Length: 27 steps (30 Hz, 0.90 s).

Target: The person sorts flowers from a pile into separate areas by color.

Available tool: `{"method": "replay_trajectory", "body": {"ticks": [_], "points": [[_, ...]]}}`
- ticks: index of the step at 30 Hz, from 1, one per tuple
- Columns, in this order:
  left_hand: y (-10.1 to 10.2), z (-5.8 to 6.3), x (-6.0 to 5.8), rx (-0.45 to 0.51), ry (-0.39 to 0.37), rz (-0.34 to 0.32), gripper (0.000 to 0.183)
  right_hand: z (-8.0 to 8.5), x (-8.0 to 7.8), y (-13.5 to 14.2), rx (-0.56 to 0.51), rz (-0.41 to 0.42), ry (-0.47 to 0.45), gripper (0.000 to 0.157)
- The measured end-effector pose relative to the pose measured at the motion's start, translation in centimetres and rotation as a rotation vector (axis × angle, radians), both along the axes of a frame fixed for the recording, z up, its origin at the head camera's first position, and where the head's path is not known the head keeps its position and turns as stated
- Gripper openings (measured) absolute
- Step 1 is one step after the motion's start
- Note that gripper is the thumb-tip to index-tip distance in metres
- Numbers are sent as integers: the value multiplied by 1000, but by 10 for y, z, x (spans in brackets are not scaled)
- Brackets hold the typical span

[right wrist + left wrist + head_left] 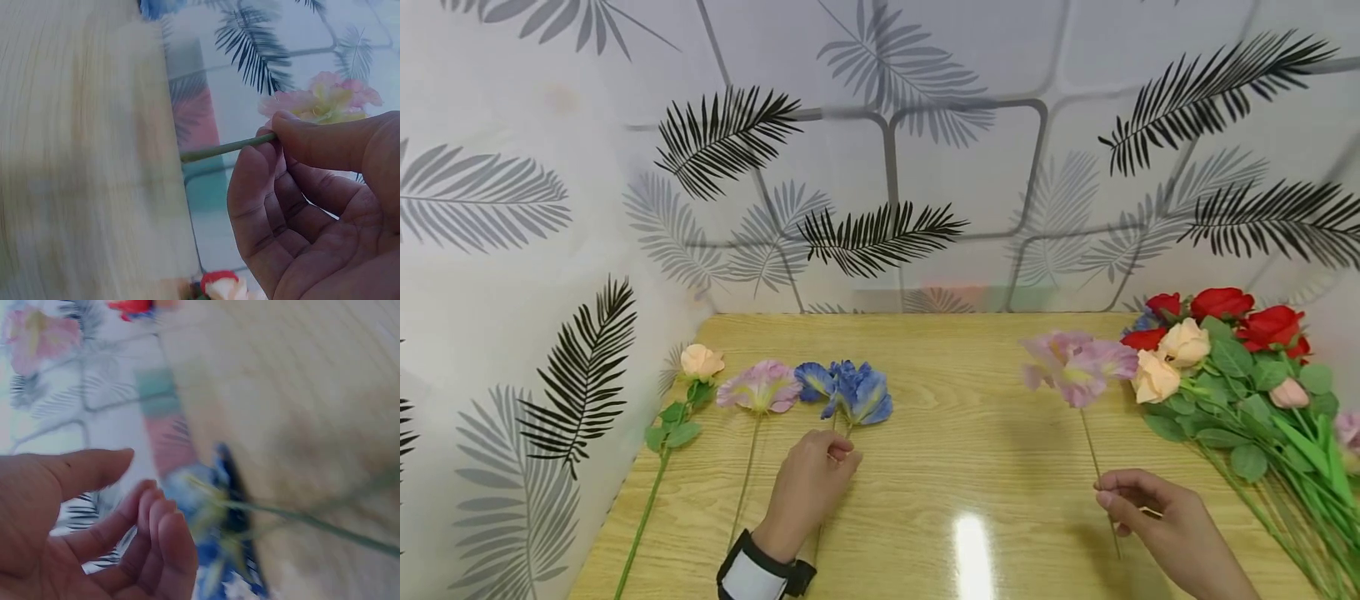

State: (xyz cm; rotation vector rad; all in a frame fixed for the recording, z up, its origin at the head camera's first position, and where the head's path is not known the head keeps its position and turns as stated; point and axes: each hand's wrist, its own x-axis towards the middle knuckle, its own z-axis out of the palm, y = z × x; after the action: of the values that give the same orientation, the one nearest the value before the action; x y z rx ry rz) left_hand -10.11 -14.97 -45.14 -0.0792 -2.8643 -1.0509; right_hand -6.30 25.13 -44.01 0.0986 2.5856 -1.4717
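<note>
My right hand (1172,521) pinches the thin green stem (228,147) of a pink artificial flower (1078,367) between thumb and fingertips. The flower is held up over the right part of the table, its ruffled bloom (322,100) pointing away from me. Over the stems of two blue flowers (850,392) is my left hand (812,479), its fingers loosely bent. A gap shows between thumb and fingers in the left wrist view, with nothing in it. Left of the blue flowers lie another pink flower (762,387) and a peach rose (702,363) with green leaves.
A heap of artificial flowers lies at the right: red roses (1273,327), peach roses (1157,377), leafy stems (1247,462). The wooden table (955,450) meets a white curtain (970,183) with a feather print at the back and left. My left wrist wears a black-and-white band (752,575).
</note>
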Motion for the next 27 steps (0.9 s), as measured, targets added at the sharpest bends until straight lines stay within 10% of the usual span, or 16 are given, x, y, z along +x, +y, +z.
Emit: {"method": "replay_trajectory", "body": {"ticks": [14,21,27], "points": [[53,38,29,291,153,-569,30,13,14,-84,-343,290,140,20],[72,39,35,382,215,-627,24,10,18,-103,-437,426,176,17],[76,42,39,479,92,-569,12,9,22,-112,-484,473,127,18]]}}
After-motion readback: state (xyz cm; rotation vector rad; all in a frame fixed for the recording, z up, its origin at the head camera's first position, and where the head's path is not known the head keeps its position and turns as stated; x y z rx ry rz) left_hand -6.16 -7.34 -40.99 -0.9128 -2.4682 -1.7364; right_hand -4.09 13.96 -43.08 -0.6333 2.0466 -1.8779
